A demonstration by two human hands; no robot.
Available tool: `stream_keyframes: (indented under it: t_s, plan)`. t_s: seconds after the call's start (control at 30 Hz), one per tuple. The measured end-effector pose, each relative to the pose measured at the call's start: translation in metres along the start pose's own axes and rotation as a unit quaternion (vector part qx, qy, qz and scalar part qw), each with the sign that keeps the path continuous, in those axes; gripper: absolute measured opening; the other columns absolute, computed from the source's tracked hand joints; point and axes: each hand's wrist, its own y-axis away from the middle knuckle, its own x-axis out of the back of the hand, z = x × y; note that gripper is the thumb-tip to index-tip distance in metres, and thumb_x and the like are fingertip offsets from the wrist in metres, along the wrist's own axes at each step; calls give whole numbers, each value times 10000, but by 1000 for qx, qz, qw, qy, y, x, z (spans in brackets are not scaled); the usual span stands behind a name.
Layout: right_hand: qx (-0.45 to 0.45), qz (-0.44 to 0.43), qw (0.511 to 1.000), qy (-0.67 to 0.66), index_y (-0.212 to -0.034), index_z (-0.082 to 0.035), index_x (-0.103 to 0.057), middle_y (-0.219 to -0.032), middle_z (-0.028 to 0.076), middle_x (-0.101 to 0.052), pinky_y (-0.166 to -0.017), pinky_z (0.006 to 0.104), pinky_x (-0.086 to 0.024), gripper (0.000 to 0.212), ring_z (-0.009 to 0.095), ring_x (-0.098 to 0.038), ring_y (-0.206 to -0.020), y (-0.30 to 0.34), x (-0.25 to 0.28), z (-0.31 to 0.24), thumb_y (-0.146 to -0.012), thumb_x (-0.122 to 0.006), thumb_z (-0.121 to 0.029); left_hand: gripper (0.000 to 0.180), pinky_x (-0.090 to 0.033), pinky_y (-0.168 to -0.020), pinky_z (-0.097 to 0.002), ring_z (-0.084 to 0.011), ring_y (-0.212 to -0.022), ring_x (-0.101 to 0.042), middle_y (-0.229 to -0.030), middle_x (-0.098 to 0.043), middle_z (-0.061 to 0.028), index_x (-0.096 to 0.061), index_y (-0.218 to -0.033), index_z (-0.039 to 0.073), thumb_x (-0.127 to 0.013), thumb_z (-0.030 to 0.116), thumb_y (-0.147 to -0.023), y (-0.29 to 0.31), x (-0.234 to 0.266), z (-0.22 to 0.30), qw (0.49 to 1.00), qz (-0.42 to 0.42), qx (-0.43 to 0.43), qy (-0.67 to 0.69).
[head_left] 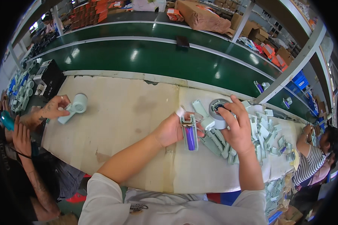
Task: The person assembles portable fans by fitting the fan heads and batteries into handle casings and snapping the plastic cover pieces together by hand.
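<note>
Near the middle of the table, my left hand (169, 129) is closed round a pale green half-open handle housing (190, 129) with a purple cylindrical cell (190, 138) lying inside. My right hand (237, 125) grips a round grey ring-shaped part (223, 122) from its right side, fingertips over its dark centre. A small pale green block (207, 123) sits between the two, close to both; whether it is joined to either cannot be told. Beneath and beside my right hand lie long pale green shell pieces (210, 144).
Loose pale green plastic parts (264, 131) are heaped on the right of the table (135, 101). At left, a co-worker's hand (58, 107) holds a pale green dryer-shaped device (77, 105) near a black box (49, 78). A green conveyor belt (112, 56) runs behind; a metal post (289, 71) stands right.
</note>
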Motion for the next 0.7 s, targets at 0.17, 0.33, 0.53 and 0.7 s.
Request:
stream_keyframes:
  t_s: [0.17,0.33,0.53,0.7]
  plan:
    - [-122,9,991,-50,-1146,-148,-533,-1066,74,-539,-884,469,-439,625,354,-512,-1105,23,-22,-20,-577,-670,69,221,-516,-646,-353,-249,-742,-626,-899,-609,-149,-485,-1035,25,-486,202,-903,7,-3,0,964,194,-79,-162]
    - [-68,36,994,76,-1081,-198,-598,-1060,52,-538,-958,502,-360,592,275,-534,-1085,41,-29,-15,-555,-653,68,159,-474,-576,-307,-163,-630,-576,-807,-587,-98,-488,-983,28,-457,149,-885,8,-16,-2,894,213,10,-393]
    - [-67,52,992,89,-1058,-226,-619,-1055,29,-538,-973,486,-347,565,257,-533,-1080,44,-32,-13,-572,-639,60,268,-430,-519,-303,-143,-568,-543,-714,-564,-68,-487,-995,-1,-552,183,-811,7,-16,-7,824,225,-15,-520]
    - [-59,40,992,106,-1048,-236,-626,-1044,23,-537,-977,481,-347,534,246,-522,-1098,43,-28,-16,-598,-628,53,257,-440,-537,-269,-106,-599,-551,-726,-577,-52,-484,-996,4,-581,134,-797,9,-22,-5,736,210,-25,-643]
